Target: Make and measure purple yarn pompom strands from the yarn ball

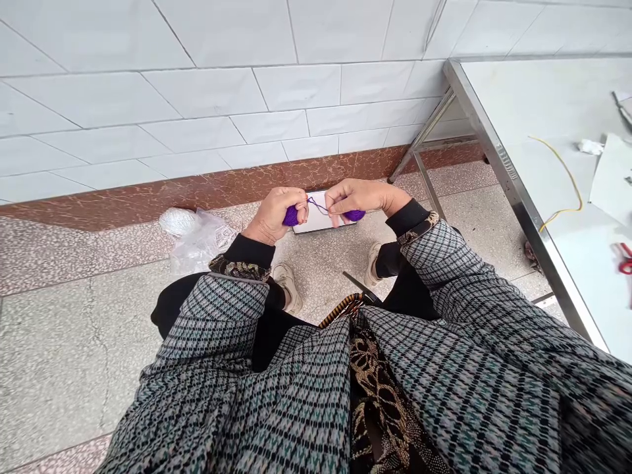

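Note:
My left hand (pixel 274 214) is closed around a small purple yarn piece (pixel 291 215). My right hand (pixel 359 196) is closed around a second purple yarn piece (pixel 354 215), its fingertips pinching a thin purple strand (pixel 318 206) that runs between the two hands. Both hands are held out in front of my knees, above a white flat object (pixel 316 220) lying on the floor. My checked sleeves and dark trousers fill the lower part of the view.
A clear plastic bag with white thread (pixel 197 234) lies on the speckled floor at left. A steel table (pixel 498 158) stands at right with yellow cord (pixel 567 181), paper and red scissors (pixel 626 258). A tiled wall is ahead.

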Motion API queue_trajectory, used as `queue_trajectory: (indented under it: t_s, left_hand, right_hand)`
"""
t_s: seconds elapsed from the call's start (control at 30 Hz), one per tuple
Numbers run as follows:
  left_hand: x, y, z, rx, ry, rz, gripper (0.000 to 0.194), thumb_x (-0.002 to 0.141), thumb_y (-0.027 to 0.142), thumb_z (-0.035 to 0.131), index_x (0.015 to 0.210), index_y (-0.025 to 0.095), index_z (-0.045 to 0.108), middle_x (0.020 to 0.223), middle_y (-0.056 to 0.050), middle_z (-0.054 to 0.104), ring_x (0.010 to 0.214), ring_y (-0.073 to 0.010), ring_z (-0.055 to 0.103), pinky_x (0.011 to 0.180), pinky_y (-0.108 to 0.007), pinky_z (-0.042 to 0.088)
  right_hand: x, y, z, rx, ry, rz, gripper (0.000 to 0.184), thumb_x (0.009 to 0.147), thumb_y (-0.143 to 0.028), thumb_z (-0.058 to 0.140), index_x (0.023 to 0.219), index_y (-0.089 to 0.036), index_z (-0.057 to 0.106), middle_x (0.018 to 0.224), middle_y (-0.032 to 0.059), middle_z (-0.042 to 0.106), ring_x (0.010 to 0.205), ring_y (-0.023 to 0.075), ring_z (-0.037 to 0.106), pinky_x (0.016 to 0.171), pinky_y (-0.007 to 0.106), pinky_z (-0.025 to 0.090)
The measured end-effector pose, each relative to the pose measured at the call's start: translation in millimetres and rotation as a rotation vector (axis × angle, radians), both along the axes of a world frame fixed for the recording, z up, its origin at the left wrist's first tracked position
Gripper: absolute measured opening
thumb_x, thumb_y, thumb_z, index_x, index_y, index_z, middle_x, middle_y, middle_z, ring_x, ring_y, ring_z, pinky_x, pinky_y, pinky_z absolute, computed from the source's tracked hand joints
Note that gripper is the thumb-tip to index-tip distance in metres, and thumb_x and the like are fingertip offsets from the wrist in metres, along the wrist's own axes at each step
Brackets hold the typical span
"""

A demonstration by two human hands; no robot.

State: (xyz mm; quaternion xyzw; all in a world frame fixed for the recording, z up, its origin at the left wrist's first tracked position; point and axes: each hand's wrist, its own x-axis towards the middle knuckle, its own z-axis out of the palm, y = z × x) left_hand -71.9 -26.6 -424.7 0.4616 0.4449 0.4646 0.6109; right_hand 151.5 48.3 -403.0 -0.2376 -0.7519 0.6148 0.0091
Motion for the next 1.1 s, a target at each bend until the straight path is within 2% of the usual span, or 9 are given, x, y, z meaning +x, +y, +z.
queue_trajectory:
  t_s: [0.2, 0.3, 0.37, 0.53, 0.63, 0.73, 0.8, 0.93, 1.1]
  left_hand:
    - [-8, 2, 1.0, 0.013, -0.030, -0.045, 0.033, 0.067, 0.034, 0.070, 0.044, 0.023, 0.048, 0.038, -0.003, 0.048, 0.040, -0.0138, 0.052, 0.046, -0.026, 0.041]
    - [-9, 1, 0.7, -0.037, 0.011, -0.055, 0.028, 0.063, 0.032, 0.070, 0.044, 0.023, 0.052, 0.040, -0.003, 0.051, 0.041, -0.0150, 0.053, 0.046, -0.027, 0.042]
    - [-9, 1, 0.3, -0.057, 0.067, -0.040, 0.025, 0.061, 0.032, 0.069, 0.045, 0.022, 0.053, 0.040, -0.003, 0.051, 0.041, -0.0147, 0.052, 0.045, -0.026, 0.040]
    - [-12, 3, -1.7, -0.079, 0.176, 0.035, 0.023, 0.062, 0.033, 0.066, 0.044, 0.022, 0.055, 0.042, -0.003, 0.053, 0.042, -0.0132, 0.050, 0.046, -0.025, 0.035]
    - [-19, 6, -3.2, -0.033, 0.297, 0.119, 0.025, 0.065, 0.030, 0.063, 0.042, 0.021, 0.057, 0.044, -0.003, 0.055, 0.047, -0.0115, 0.047, 0.051, -0.024, 0.034]
    - [-25, 8, -3.2, 0.039, 0.442, 0.220, 0.030, 0.069, 0.021, 0.059, 0.039, 0.021, 0.058, 0.046, -0.002, 0.057, 0.050, -0.0105, 0.044, 0.056, -0.024, 0.033]
    - [-27, 9, -1.2, 0.068, 0.518, 0.237, 0.034, 0.073, 0.017, 0.059, 0.040, 0.021, 0.059, 0.047, -0.002, 0.058, 0.051, -0.0116, 0.044, 0.058, -0.026, 0.034]
    - [-29, 6, 5.0, 0.117, 0.687, 0.233, 0.040, 0.083, 0.013, 0.060, 0.044, 0.021, 0.059, 0.048, 0.000, 0.057, 0.051, -0.0128, 0.045, 0.059, -0.027, 0.036]
    - [-31, 6, 0.2, 0.180, 0.684, 0.250, 0.041, 0.084, 0.015, 0.063, 0.044, 0.021, 0.058, 0.046, 0.001, 0.054, 0.050, -0.0122, 0.045, 0.057, -0.027, 0.036]
  right_hand:
    - [7, 5, 4.0, 0.369, -0.434, -0.309, 0.009, 0.103, -0.012, 0.073, 0.111, -0.012, 0.071, 0.083, 0.0046, 0.075, 0.073, 0.0157, 0.063, 0.073, 0.027, 0.044]
    - [11, 5, 4.8, 0.357, -0.333, -0.127, 0.007, 0.102, -0.018, 0.077, 0.100, -0.012, 0.076, 0.089, 0.0054, 0.076, 0.077, 0.0153, 0.063, 0.078, 0.027, 0.044]
    - [13, 6, 6.3, 0.264, -0.238, -0.018, 0.031, 0.110, -0.027, 0.068, 0.085, -0.010, 0.074, 0.078, 0.0040, 0.071, 0.070, 0.0125, 0.060, 0.075, 0.026, 0.043]
    - [18, 6, 7.6, 0.066, -0.279, 0.203, 0.040, 0.109, -0.049, 0.075, 0.105, -0.009, 0.079, 0.064, -0.0017, 0.066, 0.059, 0.0096, 0.059, 0.067, 0.023, 0.042]
    - [24, 6, 8.5, -0.047, -0.219, 0.264, 0.054, 0.108, -0.059, 0.074, 0.085, -0.010, 0.073, 0.063, 0.0004, 0.065, 0.058, 0.0098, 0.059, 0.064, 0.023, 0.044]
    - [31, 9, 11.5, -0.033, 0.018, 0.060, 0.056, 0.115, -0.060, 0.062, 0.087, -0.012, 0.069, 0.065, -0.0004, 0.065, 0.057, 0.0094, 0.058, 0.063, 0.022, 0.045]
    - [31, 10, 12.5, 0.052, -0.066, -0.146, 0.040, 0.117, -0.045, 0.061, 0.096, -0.012, 0.071, 0.063, -0.0025, 0.063, 0.053, 0.0091, 0.054, 0.059, 0.022, 0.042]
    - [22, 7, 9.0, 0.070, -0.286, -0.084, 0.038, 0.110, -0.028, 0.072, 0.076, -0.012, 0.067, 0.059, -0.0009, 0.061, 0.054, 0.0098, 0.055, 0.061, 0.023, 0.044]
    - [19, 10, 4.3, -0.018, 0.255, -0.577, 0.062, 0.115, -0.053, 0.063, 0.066, -0.020, 0.044, 0.060, -0.0010, 0.057, 0.055, 0.0104, 0.053, 0.060, 0.022, 0.047]
